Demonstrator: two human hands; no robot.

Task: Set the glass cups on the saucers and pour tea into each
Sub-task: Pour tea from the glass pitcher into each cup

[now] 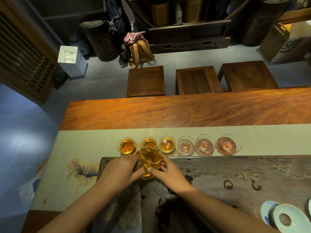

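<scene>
So the glass pitcher (150, 161) is the thing to worry about here. It sits over the far edge of the dark carved tea tray (218, 174), spout aimed at the row of cups, and it looks roughly half full of amber tea. Thin clear glass, probably slick if damp and warm from the tea, so I'd guess it's light-ish but fragile and easy to let slide. Both hands are on it: the left hand (120, 170) wraps the left side with fingers curled and pressed to the wall, the right hand (168, 170) braces the other side, thumb flat on the front and fingers tucked behind. Gripping low on the body like that seems sensible to me, steadier than up by the rim.

Just beyond it, six glass cups (185, 146) stand on saucers (225, 153) in a line on the pale table runner (84, 145), near the tray's far edge. The three at the left end hold tea, the other three look empty. A blue-and-white dish (286, 219) sits at the tray's near right corner.
</scene>
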